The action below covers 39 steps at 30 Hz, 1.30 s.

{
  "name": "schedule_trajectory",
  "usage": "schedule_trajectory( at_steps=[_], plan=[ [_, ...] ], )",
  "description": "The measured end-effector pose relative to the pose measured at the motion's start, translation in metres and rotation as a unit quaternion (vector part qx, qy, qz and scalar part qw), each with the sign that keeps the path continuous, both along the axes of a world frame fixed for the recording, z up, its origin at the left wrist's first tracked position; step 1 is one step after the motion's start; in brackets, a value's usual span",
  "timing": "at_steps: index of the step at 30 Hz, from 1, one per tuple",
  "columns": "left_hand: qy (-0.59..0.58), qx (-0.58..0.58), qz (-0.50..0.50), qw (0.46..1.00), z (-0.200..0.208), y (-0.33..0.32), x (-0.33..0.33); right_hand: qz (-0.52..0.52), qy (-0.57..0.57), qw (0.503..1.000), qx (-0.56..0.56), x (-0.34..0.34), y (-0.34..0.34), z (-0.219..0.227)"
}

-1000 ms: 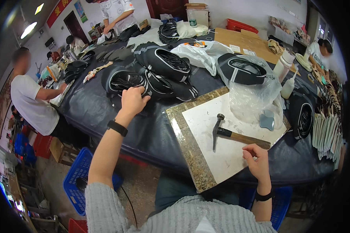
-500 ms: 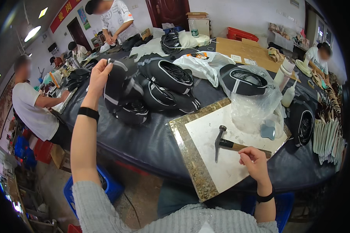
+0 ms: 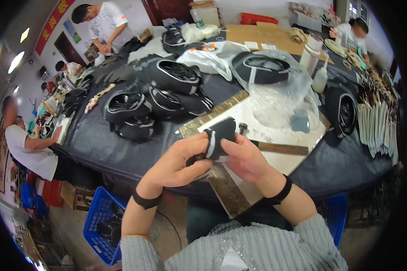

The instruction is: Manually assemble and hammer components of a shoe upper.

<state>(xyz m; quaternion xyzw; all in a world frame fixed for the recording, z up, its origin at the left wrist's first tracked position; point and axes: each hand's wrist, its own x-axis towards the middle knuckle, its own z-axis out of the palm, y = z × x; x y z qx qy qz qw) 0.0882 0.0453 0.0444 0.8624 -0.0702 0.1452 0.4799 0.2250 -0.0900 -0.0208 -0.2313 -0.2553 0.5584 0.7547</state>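
Observation:
Both my hands hold a black shoe upper piece (image 3: 223,130) with a pale edge strip, above the near left part of a stone slab (image 3: 226,192) topped by a white board (image 3: 245,113). My left hand (image 3: 183,158) is closed on its left side, with the fingers partly behind it. The thumb and fingers of my right hand (image 3: 246,158) pinch its right side. Just beyond the right hand lies a hammer (image 3: 285,148) on the board; my right hand and the piece hide part of its head.
Bundled black uppers (image 3: 167,77) lie on the dark table cover (image 3: 144,158) at left. A clear plastic bag (image 3: 280,101), a grey-blue scraper-like piece (image 3: 300,121) and a squeeze bottle (image 3: 320,79) are at right. A blue basket (image 3: 95,226) stands on the floor; co-workers (image 3: 108,27) sit and stand around.
My left hand has come down from the stacked uppers, bringing the black piece in front of me. My right hand has moved left from beside the hammer handle and now grips the piece too.

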Motion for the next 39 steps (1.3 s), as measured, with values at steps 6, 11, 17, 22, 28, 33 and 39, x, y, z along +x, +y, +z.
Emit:
schedule_trajectory(
  at_steps=[6, 11, 17, 22, 28, 33, 39],
  plan=[
    [-0.071, 0.009, 0.172, 0.983, -0.025, -0.025, -0.009, -0.147, -0.011, 0.989, -0.002, -0.014, -0.017, -0.015],
    [-0.139, 0.108, 0.283, 0.943, -0.019, -0.055, -0.01, -0.155, -0.096, 0.983, -0.009, -0.018, -0.031, -0.016],
    [-0.131, 0.281, 0.262, 0.914, -0.005, -0.06, -0.022, -0.123, -0.202, 0.972, 0.0, -0.017, -0.042, -0.013],
    [-0.096, 0.386, 0.222, 0.89, 0.008, -0.062, -0.023, -0.137, -0.305, 0.942, 0.01, -0.015, -0.044, -0.016],
    [-0.1, 0.249, 0.237, 0.934, -0.004, -0.053, -0.02, -0.164, -0.298, 0.94, 0.001, -0.023, -0.043, -0.008],
    [-0.095, 0.38, 0.219, 0.894, -0.001, -0.049, -0.012, -0.189, -0.354, 0.916, 0.004, -0.019, -0.038, -0.01],
    [0.04, -0.362, 0.229, 0.903, -0.022, -0.03, 0.008, -0.18, -0.174, 0.968, -0.034, -0.024, -0.027, -0.008]
  ],
)
